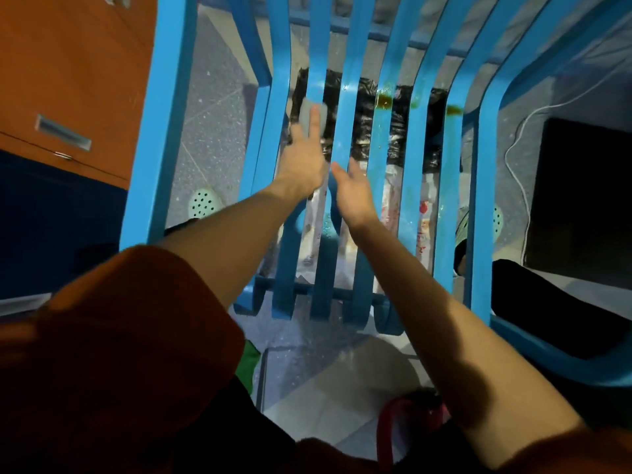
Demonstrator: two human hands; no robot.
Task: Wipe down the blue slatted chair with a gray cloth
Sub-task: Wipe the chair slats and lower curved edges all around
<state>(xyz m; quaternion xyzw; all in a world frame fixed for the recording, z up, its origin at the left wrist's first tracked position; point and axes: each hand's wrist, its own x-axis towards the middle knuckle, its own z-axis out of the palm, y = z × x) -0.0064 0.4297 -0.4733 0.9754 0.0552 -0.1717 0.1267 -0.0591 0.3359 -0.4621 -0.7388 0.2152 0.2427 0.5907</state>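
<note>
The blue slatted chair (383,138) fills the view, its curved slats running away from me. Brown-yellow stains (384,100) lie across the slats at the bend on the right. A small gray cloth (309,112) sits on a left slat near the bend. My left hand (302,162) reaches over it with fingers straight, their tips touching the cloth. My right hand (352,191) hovers just right of the left, fingers relaxed, holding nothing. Both forearms stretch out over the seat.
An orange cabinet (68,80) with a metal handle stands at the left. A black box (581,200) and a white cable (516,165) lie at the right. Under the slats show a black bag (362,124) and a speckled floor with round green drain covers (203,201).
</note>
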